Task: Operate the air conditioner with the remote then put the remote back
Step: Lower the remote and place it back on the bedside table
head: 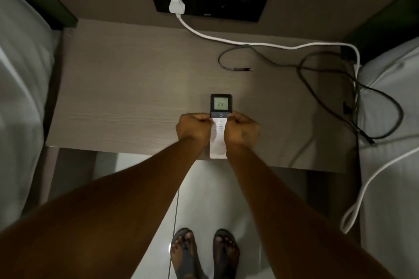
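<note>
The remote (220,106) is a slim white bar with a black top end whose lit display reads 24. It is over the front edge of the bedside table (127,88), pointing away from me; whether it rests on the wood I cannot tell. My left hand (192,128) grips its left side and my right hand (242,129) grips its right side, thumbs near the black button strip. Its white lower end (218,153) shows between my wrists. The air conditioner is out of view.
A black wall socket panel (226,0) holds a white plug (177,3) whose white cable (249,43) runs right across the table. Dark cables (322,88) loop at the right. White bedding lies at the left (18,97) and right (390,102). My sandalled feet (204,253) stand on pale tiles.
</note>
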A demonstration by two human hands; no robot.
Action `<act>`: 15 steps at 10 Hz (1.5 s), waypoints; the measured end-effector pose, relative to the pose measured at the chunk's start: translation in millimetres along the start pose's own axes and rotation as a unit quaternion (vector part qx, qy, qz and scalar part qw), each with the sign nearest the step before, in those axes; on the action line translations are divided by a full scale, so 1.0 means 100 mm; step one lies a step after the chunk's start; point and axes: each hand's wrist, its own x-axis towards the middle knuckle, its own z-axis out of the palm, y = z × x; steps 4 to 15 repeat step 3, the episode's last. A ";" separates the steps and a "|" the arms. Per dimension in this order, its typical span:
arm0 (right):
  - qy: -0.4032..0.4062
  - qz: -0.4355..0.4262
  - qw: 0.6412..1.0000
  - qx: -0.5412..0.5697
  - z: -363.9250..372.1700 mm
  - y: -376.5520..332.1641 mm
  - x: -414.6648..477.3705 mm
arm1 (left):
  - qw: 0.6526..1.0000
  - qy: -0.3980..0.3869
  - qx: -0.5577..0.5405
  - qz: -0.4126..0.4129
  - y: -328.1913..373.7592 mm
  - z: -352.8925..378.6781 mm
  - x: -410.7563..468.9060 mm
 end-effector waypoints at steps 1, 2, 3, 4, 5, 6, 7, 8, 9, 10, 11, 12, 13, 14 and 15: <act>0.005 -0.020 1.000 -0.020 -0.01 0.03 0.03 | 0.999 -0.012 0.036 0.023 -0.02 0.00 0.03; 0.009 -0.016 1.000 -0.009 -0.05 0.03 0.05 | 0.997 -0.004 0.065 0.048 -0.01 -0.01 0.00; 0.011 -0.022 1.000 0.005 -0.09 0.03 0.02 | 0.996 0.012 0.061 0.057 0.01 -0.02 -0.01; 0.011 -0.022 1.000 0.005 -0.09 0.03 0.02 | 0.996 0.012 0.061 0.057 0.01 -0.02 -0.01; 0.011 -0.022 1.000 0.005 -0.09 0.03 0.02 | 0.996 0.012 0.061 0.057 0.01 -0.02 -0.01; 0.011 -0.022 1.000 0.005 -0.09 0.03 0.02 | 0.996 0.012 0.061 0.057 0.01 -0.02 -0.01; 0.011 -0.022 1.000 0.005 -0.09 0.03 0.02 | 0.996 0.012 0.061 0.057 0.01 -0.02 -0.01; 0.011 -0.022 1.000 0.005 -0.09 0.03 0.02 | 0.996 0.012 0.061 0.057 0.01 -0.02 -0.01; 0.011 -0.022 1.000 0.005 -0.09 0.03 0.02 | 0.996 0.012 0.061 0.057 0.01 -0.02 -0.01; 0.011 -0.022 1.000 0.005 -0.09 0.03 0.02 | 0.996 0.012 0.061 0.057 0.01 -0.02 -0.01; 0.011 -0.022 1.000 0.005 -0.09 0.03 0.02 | 0.996 0.012 0.061 0.057 0.01 -0.02 -0.01; 0.011 -0.022 1.000 0.005 -0.09 0.03 0.02 | 0.996 0.012 0.061 0.057 0.01 -0.02 -0.01; 0.011 -0.022 1.000 0.005 -0.09 0.03 0.02 | 0.996 0.012 0.061 0.057 0.01 -0.02 -0.01; 0.011 -0.022 1.000 0.005 -0.09 0.03 0.02 | 0.996 0.012 0.061 0.057 0.01 -0.02 -0.01; 0.011 -0.022 1.000 0.005 -0.09 0.03 0.02 | 0.996 0.012 0.061 0.057 0.01 -0.02 -0.01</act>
